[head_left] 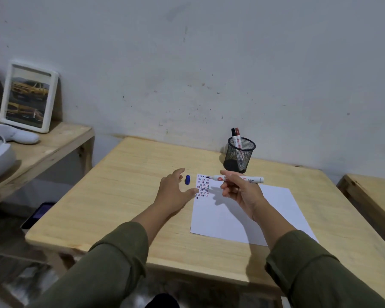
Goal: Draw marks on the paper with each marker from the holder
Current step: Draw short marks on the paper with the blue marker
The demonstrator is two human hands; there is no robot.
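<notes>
The right hand (237, 192) pinches the uncapped blue marker (236, 179) mid-barrel above the paper's (242, 210) far-left corner, a light, stiff, slick tube best held there, while the left hand (173, 187), its grip wide, nears the small blue cap (187, 179) on the counter (125, 196).

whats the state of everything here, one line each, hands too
marker: uncapped, held level above the paper, tip to the left
blue cap: off, lying on the table
paper: flat, marks in its far left corner
holder: upright, two capped markers inside
left hand: open, near the cap
right hand: grips the marker
</notes>
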